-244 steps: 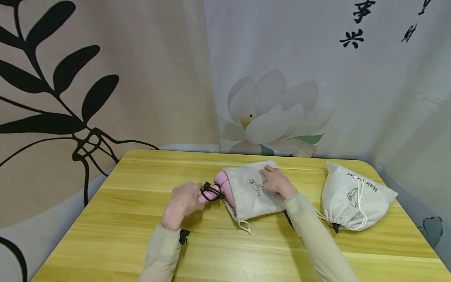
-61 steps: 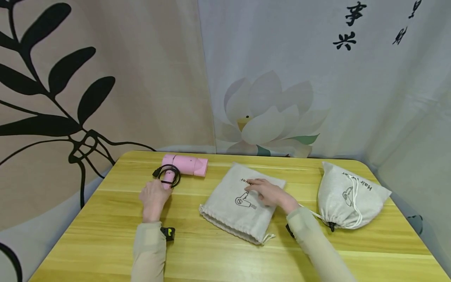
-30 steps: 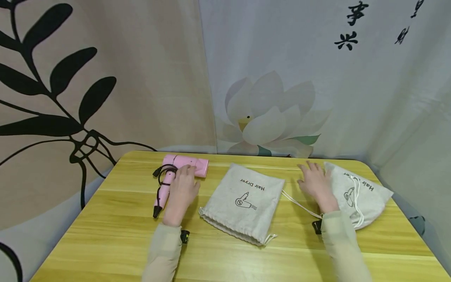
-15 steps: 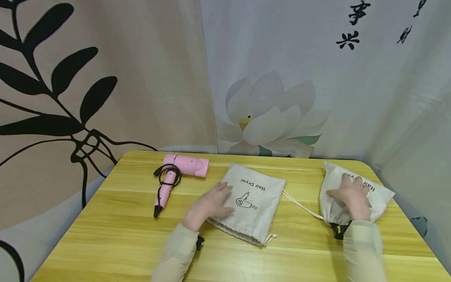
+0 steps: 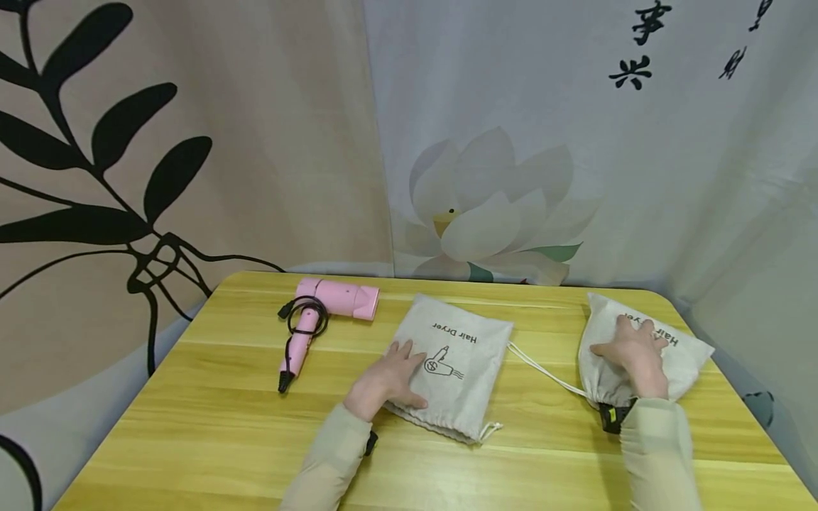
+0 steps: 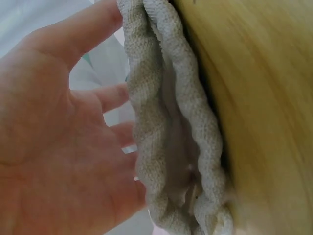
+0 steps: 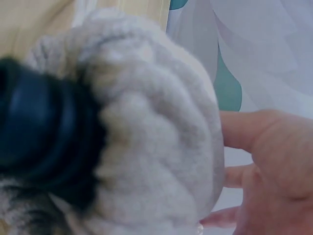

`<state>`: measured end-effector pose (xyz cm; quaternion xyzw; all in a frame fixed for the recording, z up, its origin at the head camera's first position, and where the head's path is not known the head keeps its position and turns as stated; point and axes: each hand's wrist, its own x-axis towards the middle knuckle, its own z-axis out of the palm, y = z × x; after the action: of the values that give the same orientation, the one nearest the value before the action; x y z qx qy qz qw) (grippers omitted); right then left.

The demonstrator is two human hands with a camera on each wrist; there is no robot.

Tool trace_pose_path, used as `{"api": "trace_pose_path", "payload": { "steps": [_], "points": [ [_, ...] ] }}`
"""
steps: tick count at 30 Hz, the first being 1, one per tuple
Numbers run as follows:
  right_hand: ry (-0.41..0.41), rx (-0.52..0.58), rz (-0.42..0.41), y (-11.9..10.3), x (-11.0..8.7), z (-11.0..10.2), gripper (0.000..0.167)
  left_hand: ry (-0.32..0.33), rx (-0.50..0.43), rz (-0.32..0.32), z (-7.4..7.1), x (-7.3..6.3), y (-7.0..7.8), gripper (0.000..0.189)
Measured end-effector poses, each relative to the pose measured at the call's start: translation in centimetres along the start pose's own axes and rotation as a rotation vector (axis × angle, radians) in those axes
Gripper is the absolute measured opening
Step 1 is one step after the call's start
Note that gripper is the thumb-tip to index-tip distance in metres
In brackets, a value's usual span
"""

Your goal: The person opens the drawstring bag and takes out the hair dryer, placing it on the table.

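Note:
My left hand rests with spread fingers on the near left side of a flat grey drawstring bag, printed "Hair Dryer". In the left wrist view the bag's ruffled mouth gapes a little beside the palm. My right hand lies, fingers spread, over a second, bulging drawstring bag, covering part of its print. The right wrist view shows that bag's gathered neck, with a blurred black ribbed piece in front. A pink hair dryer lies apart from both hands at the table's far left.
The dryer's black cord is coiled at its handle, a black end pointing toward me. A white drawstring stretches between the two bags. Behind the wooden table hangs a printed curtain.
The dryer came out of the bag and was laid at the far left; the bag now lies flat. My left hand moved from dryer to flat bag, my right from flat bag to the full one.

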<state>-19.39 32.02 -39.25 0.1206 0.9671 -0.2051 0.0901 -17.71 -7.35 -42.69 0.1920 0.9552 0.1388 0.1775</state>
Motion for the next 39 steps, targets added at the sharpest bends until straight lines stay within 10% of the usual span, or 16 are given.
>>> {"api": "trace_pose_path", "payload": {
  "steps": [39],
  "points": [
    [0.019, -0.038, -0.167, -3.5, 1.1, 1.8, 0.082, 0.104, -0.076, -0.192, 0.0, 0.6, -1.2, 0.086]
  ]
}}
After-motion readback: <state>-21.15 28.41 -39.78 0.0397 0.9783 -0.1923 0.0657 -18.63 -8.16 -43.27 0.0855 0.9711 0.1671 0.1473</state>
